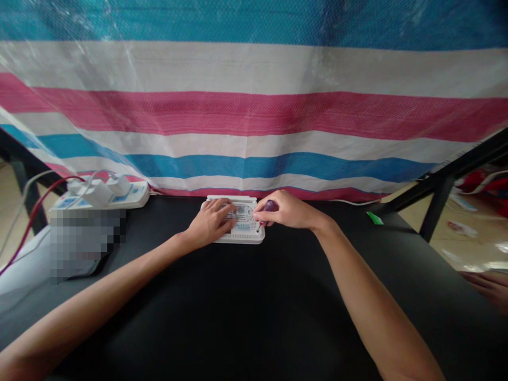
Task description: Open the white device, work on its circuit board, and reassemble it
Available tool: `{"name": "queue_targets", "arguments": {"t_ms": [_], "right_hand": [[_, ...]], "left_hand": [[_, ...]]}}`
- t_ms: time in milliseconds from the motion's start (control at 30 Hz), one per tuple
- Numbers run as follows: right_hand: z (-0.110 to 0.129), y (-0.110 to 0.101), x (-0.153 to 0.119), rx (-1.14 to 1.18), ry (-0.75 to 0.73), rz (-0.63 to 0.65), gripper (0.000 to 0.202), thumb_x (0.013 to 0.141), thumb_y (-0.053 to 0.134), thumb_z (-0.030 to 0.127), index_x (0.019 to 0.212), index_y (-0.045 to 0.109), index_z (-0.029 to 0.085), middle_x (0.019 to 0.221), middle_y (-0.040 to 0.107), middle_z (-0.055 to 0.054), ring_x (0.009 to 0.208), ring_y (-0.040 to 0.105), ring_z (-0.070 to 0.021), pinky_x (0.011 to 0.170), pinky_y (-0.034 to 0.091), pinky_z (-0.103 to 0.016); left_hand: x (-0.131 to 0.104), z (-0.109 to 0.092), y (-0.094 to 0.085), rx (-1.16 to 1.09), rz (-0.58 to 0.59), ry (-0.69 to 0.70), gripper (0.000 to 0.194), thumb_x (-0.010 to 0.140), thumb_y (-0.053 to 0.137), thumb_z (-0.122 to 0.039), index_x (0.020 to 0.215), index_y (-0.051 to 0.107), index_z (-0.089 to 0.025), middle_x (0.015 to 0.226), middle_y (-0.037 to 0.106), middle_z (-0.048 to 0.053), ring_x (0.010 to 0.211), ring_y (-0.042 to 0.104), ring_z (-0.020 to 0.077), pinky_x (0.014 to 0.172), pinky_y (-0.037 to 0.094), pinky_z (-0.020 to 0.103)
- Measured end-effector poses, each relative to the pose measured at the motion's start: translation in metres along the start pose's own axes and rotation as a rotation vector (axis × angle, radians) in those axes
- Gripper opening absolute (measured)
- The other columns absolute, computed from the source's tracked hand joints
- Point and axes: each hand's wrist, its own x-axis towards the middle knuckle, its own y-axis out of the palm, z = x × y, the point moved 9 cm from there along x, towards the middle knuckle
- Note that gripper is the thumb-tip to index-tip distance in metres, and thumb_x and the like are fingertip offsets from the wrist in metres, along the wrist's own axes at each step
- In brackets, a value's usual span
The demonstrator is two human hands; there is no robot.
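A white, router-like box (249,238) with vent holes and printed labels lies flat near the far edge of the black table. My left hand (211,221) rests on its left part, fingers stretched over the surface. In my right hand (286,209) is a screwdriver (271,206) with a dark purple handle, gripped between thumb and fingers. Its tip points down at the box's near right corner, by a small dark hole. Whether the tip sits inside that hole I cannot tell. My left fingers cover some of the label.
A white power strip (139,194) with plugged-in adapters and cables stands at the far left. Nearer me is a pixelated dark flat object (89,246). A green packet (374,218) lies at the right. Striped sheeting (246,114) hangs behind the table, with black metal legs (432,214) beside it.
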Motion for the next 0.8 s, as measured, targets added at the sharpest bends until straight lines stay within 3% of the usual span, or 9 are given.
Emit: {"name": "queue_targets", "arguments": {"t_ms": [200, 367, 433, 533, 633, 800], "right_hand": [[0.025, -0.013, -0.005, -0.240, -0.159, -0.096, 0.015, 0.084, 0.063, 0.021, 0.085, 0.076, 0.014, 0.080, 0.075, -0.005, 0.073, 0.066, -0.0166, 0.067, 0.045, -0.024], [0.029, -0.005, -0.008, -0.470, -0.053, -0.148, 0.019, 0.088, 0.056, 0.012, 0.090, 0.074, 0.015, 0.082, 0.076, -0.007, 0.075, 0.068, -0.0178, 0.068, 0.044, -0.025], [0.033, 0.002, -0.009, -0.596, -0.051, -0.133, 0.018, 0.084, 0.061, 0.011, 0.097, 0.073, 0.014, 0.090, 0.076, -0.010, 0.083, 0.069, -0.0216, 0.071, 0.044, -0.027], [0.040, 0.012, -0.010, -0.655, -0.106, -0.089, 0.033, 0.075, 0.063, 0.002, 0.104, 0.070, 0.014, 0.105, 0.075, -0.011, 0.096, 0.068, -0.0234, 0.077, 0.045, -0.026], [0.038, 0.009, -0.010, -0.619, -0.081, -0.105, 0.032, 0.075, 0.062, -0.001, 0.102, 0.068, 0.016, 0.095, 0.075, -0.008, 0.089, 0.068, -0.0202, 0.074, 0.044, -0.025], [0.031, 0.000, -0.009, -0.579, 0.013, -0.151, 0.010, 0.085, 0.068, 0.015, 0.095, 0.067, 0.017, 0.078, 0.072, -0.004, 0.070, 0.066, -0.0158, 0.063, 0.040, -0.024]], "left_hand": [[0.000, -0.001, -0.002, 0.016, -0.025, 0.013, 0.031, 0.100, 0.048, -0.038, 0.122, 0.060, -0.019, 0.127, 0.059, 0.012, 0.115, 0.059, 0.0296, 0.099, 0.044, 0.049], [-0.001, -0.001, 0.000, 0.023, -0.024, 0.017, 0.030, 0.100, 0.049, -0.037, 0.121, 0.060, -0.019, 0.127, 0.060, 0.012, 0.115, 0.059, 0.0292, 0.098, 0.044, 0.048], [-0.001, -0.001, 0.000, 0.028, -0.029, 0.017, 0.030, 0.100, 0.048, -0.037, 0.121, 0.060, -0.019, 0.128, 0.060, 0.012, 0.114, 0.059, 0.0292, 0.097, 0.044, 0.048], [-0.001, -0.001, 0.000, 0.032, -0.034, 0.015, 0.029, 0.100, 0.048, -0.037, 0.120, 0.061, -0.019, 0.127, 0.060, 0.012, 0.114, 0.060, 0.0295, 0.097, 0.045, 0.048], [-0.001, -0.001, -0.001, 0.032, -0.039, 0.014, 0.029, 0.100, 0.048, -0.037, 0.120, 0.061, -0.020, 0.127, 0.060, 0.012, 0.114, 0.060, 0.0293, 0.096, 0.045, 0.048], [-0.002, -0.001, -0.001, 0.028, -0.046, 0.017, 0.029, 0.100, 0.048, -0.037, 0.119, 0.061, -0.019, 0.127, 0.061, 0.011, 0.114, 0.060, 0.0285, 0.097, 0.045, 0.047]]}}
